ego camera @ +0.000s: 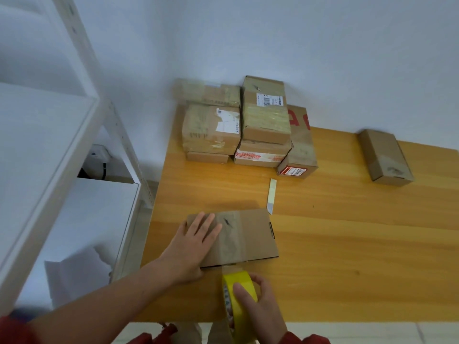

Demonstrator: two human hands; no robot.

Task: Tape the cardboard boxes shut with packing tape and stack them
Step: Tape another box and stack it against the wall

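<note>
Cardboard box [253, 234], long axis L-R: L hand [193, 242] flat on it, R hand [260, 304] gripping yellow tape roll [239, 281].

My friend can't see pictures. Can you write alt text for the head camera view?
A person's left hand presses flat on a cardboard box on a wooden table, while the right hand grips a yellow tape roll. More boxes sit stacked against the wall.

Parcel-packing room: stacked taped boxes [238, 125], white shelving [49, 150].
</note>
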